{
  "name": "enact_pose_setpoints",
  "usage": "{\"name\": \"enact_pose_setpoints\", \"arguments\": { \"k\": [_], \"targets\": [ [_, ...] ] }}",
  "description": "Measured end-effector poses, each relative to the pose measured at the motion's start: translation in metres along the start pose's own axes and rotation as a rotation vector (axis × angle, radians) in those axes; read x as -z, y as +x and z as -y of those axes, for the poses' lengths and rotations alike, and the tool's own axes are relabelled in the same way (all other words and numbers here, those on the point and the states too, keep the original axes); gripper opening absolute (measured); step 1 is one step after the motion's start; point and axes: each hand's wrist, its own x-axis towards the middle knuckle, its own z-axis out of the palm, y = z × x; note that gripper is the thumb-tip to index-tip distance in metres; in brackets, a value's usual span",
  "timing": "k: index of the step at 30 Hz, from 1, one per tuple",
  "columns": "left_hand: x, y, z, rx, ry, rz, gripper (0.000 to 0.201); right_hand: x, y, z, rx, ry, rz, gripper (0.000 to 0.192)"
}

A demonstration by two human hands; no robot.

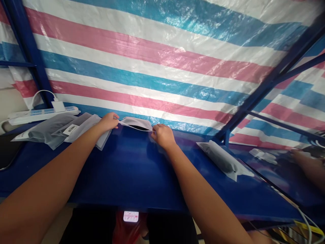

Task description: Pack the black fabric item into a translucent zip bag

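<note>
Between my two hands a frosted plastic bag (pixel 135 123) is stretched by its side edges, with something dark showing inside along its lower rim. My left hand (pixel 109 122) pinches the bag's left corner. On the opposite corner, my right hand (pixel 164 135) has its fingers closed. Left of my left hand lie several more frosted bags; one carries a white barcode label (pixel 70 129), and a grey-looking bag (pixel 50 128) beside it is bulging. Over to the right, another frosted bag (pixel 223 159) with a dark item inside lies on the blue table (pixel 132 176).
A white power strip (pixel 43 114) with a plugged-in charger (pixel 58 105) stands at the back left. A dark flat device (pixel 8 150) lies at the left edge. At far right, a co-worker's arm (pixel 308 169) is near small white pieces (pixel 262 156). Striped sheeting hangs behind.
</note>
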Motion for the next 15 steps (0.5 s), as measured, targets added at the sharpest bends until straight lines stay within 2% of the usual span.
{"name": "enact_pose_setpoints", "arguments": {
  "k": [3, 7, 11, 15],
  "targets": [
    [-0.008, -0.012, -0.011, -0.25, 0.244, -0.073, 0.028, -0.002, -0.002, 0.0, -0.002, 0.031, -0.025, 0.015],
    [-0.031, -0.035, -0.02, -0.587, 0.444, 0.021, 0.033, -0.004, -0.002, 0.0, -0.001, 0.048, -0.041, 0.014],
    [-0.046, -0.044, -0.017, -0.614, 0.545, 0.001, 0.017, -0.004, -0.001, -0.001, -0.003, 0.019, -0.042, 0.014],
    [-0.042, -0.04, -0.011, -0.639, 0.48, -0.03, 0.023, -0.004, -0.001, -0.001, -0.004, 0.004, -0.028, 0.013]
  ]
}}
